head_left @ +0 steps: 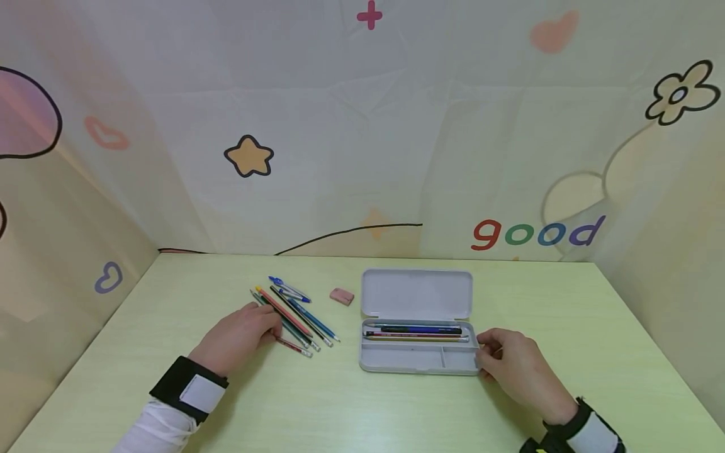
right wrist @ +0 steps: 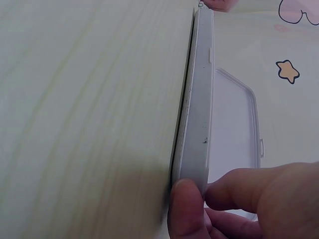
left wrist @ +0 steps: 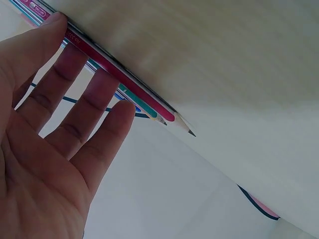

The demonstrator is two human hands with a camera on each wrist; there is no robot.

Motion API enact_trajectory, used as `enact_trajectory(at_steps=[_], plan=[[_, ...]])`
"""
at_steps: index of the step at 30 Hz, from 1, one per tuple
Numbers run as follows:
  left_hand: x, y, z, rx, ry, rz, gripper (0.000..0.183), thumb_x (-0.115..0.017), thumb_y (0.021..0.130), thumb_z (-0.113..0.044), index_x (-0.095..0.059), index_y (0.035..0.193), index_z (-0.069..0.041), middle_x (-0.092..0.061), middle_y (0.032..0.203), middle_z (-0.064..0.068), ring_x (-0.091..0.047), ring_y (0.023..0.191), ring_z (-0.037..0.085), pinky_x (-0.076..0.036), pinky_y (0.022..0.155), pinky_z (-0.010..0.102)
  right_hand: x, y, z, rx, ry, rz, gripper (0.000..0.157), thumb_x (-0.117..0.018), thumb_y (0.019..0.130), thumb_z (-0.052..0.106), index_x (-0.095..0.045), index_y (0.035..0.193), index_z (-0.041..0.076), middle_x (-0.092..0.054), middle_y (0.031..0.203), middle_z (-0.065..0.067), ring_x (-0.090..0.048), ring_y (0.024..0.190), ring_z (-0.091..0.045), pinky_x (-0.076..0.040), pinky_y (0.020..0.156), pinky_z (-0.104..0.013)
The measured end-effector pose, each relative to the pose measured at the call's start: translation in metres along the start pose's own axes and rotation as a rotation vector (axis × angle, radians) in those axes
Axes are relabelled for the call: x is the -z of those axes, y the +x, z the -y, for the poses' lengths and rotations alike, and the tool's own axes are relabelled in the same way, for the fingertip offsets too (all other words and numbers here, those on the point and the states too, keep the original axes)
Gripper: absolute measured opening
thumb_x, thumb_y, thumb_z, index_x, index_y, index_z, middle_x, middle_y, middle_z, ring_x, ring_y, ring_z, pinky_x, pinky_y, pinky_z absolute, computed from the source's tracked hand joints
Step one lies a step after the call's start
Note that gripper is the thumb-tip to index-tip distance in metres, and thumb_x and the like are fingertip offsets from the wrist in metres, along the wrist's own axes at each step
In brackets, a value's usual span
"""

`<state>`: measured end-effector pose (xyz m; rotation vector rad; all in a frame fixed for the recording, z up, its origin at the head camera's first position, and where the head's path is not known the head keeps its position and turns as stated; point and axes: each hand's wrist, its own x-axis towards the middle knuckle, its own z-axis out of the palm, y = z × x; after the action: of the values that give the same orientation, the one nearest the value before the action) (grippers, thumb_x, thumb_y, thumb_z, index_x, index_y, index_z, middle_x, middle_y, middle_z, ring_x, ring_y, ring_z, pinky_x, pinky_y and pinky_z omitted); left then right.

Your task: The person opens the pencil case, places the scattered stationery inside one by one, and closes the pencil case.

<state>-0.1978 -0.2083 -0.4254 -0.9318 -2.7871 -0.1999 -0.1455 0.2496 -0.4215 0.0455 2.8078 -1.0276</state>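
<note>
My left hand [head_left: 240, 333] is at the left of the table and holds a red pencil [left wrist: 144, 93] between thumb and fingers. Its sharpened tip points away from the fingers in the left wrist view, while its eraser end shows right of the hand in the head view. Several other pencils [head_left: 287, 314] lie in a slanted group beside these fingers. An open white pencil case [head_left: 396, 360] stands right of centre, lid laid back, with several pens and pencils [head_left: 421, 329] in its rear compartment. My right hand [head_left: 518, 365] grips the case's right end, thumb at the front corner.
A pink eraser [head_left: 342, 296] lies between the pencil group and the case. Blue pens [head_left: 290, 290] lie behind the pencils. The pale wooden table [head_left: 317, 415] meets a printed cloth backdrop [head_left: 340, 157] at the rear and both sides.
</note>
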Motion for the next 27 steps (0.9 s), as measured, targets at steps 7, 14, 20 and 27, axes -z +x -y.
enact_trajectory(at_steps=[7,14,20,27], plan=[[0.002,-0.005,-0.002,0.003,-0.006,0.009,0.021,-0.074,0.085,-0.003,-0.065,0.086,-0.022,-0.058,0.088,-0.012,-0.052,0.084,0.01,-0.049,0.075,0.029,0.0,0.0,0.0,-0.013,0.006,0.005,0.028,-0.061,0.094,0.009,-0.063,0.118,-0.003,-0.059,0.084,-0.005,-0.055,0.07,-0.016,-0.049,0.057,-0.027],[0.007,-0.007,-0.006,0.014,-0.022,0.016,0.02,-0.072,0.087,-0.005,-0.065,0.088,-0.024,-0.058,0.091,-0.013,-0.052,0.086,0.01,-0.049,0.077,0.029,-0.001,0.0,-0.001,-0.01,0.009,0.005,0.027,-0.061,0.093,0.008,-0.063,0.118,-0.003,-0.059,0.084,-0.005,-0.056,0.069,-0.016,-0.049,0.057,-0.027],[0.009,-0.008,-0.006,0.004,-0.027,0.002,0.022,-0.07,0.088,-0.002,-0.064,0.089,-0.024,-0.058,0.092,-0.013,-0.051,0.086,0.01,-0.049,0.077,0.028,-0.001,0.0,-0.001,0.006,0.006,-0.001,0.027,-0.062,0.093,0.008,-0.063,0.118,-0.004,-0.059,0.083,-0.004,-0.056,0.069,-0.015,-0.049,0.057,-0.027],[0.014,-0.008,-0.01,-0.011,-0.004,-0.019,0.019,-0.072,0.087,-0.004,-0.065,0.09,-0.022,-0.06,0.094,-0.012,-0.053,0.089,0.011,-0.05,0.08,0.029,0.0,-0.001,-0.001,0.02,0.002,-0.006,0.027,-0.062,0.093,0.008,-0.064,0.117,-0.004,-0.059,0.083,-0.004,-0.056,0.069,-0.015,-0.049,0.057,-0.027]])
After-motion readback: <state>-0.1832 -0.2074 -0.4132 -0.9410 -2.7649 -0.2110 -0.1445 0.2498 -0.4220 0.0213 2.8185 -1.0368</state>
